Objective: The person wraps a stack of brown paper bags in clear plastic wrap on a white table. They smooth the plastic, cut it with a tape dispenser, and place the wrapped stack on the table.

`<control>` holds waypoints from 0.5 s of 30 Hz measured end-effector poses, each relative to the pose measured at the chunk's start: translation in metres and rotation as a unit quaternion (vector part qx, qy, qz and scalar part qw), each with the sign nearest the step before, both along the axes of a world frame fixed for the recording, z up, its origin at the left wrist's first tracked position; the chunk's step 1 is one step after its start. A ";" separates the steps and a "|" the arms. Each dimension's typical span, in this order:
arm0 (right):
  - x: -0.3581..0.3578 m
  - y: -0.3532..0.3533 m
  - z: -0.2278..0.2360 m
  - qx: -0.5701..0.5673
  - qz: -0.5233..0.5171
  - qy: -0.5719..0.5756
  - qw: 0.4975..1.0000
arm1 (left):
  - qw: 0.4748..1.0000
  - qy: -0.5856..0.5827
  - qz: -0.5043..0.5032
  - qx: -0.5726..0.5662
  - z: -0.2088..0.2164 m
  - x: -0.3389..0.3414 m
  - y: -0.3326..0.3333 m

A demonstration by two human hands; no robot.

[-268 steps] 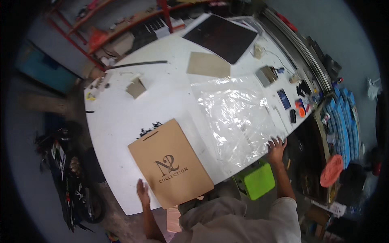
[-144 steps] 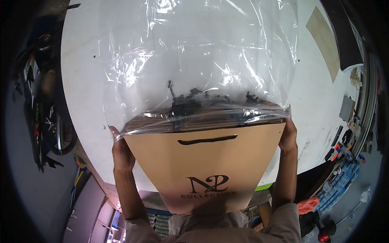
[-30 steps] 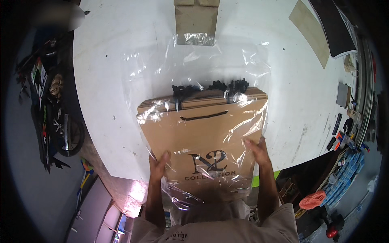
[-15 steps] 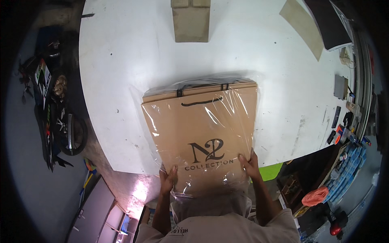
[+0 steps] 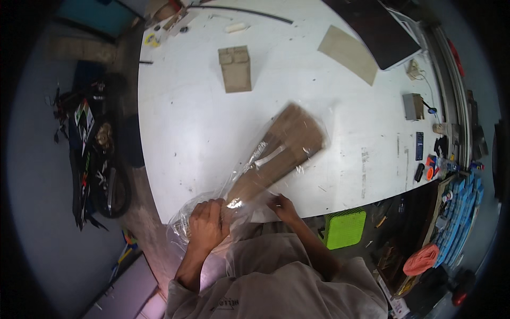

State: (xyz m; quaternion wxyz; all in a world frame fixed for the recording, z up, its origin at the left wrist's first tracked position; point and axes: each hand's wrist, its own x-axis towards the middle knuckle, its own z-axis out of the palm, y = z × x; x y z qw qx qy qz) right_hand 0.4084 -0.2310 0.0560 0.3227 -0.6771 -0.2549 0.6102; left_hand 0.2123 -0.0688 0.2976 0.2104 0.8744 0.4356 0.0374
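Observation:
The stack of brown paper bags [image 5: 295, 141], inside a clear plastic bag [image 5: 239, 175], slants across the front of the white table, its narrow folded side turned up and its far end pointing away to the right. My left hand [image 5: 208, 223] is wrapped round the near end, where the plastic is bunched and crumpled. My right hand [image 5: 284, 207] is at the right edge of the plastic by the table's front edge, its fingers closed on the loose film. The printed front of the paper bags is out of sight.
A small brown cardboard block [image 5: 235, 72] stands on the white table [image 5: 186, 122]. Farther right lie a beige sheet [image 5: 349, 55] and a dark panel [image 5: 374, 29]. Small tools and a phone [image 5: 419, 146] line the right edge. A green stool [image 5: 344, 228] stands below the front edge.
The package has turned from lying face up and square to me onto its narrow side, slanting rightward. My left hand now grips its near end; my right hand has moved left along the plastic.

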 end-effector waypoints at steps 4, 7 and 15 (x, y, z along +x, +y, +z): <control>0.062 -0.023 0.041 0.092 0.042 -0.167 0.981 | 0.999 -0.011 -0.019 0.028 -0.003 -0.002 -0.014; 0.091 -0.019 0.116 0.182 -0.038 -0.235 0.954 | 0.999 0.028 0.021 0.020 0.010 0.002 -0.025; 0.047 0.063 0.243 0.500 0.206 -0.371 0.755 | 0.988 0.141 0.059 0.013 0.031 -0.032 -0.055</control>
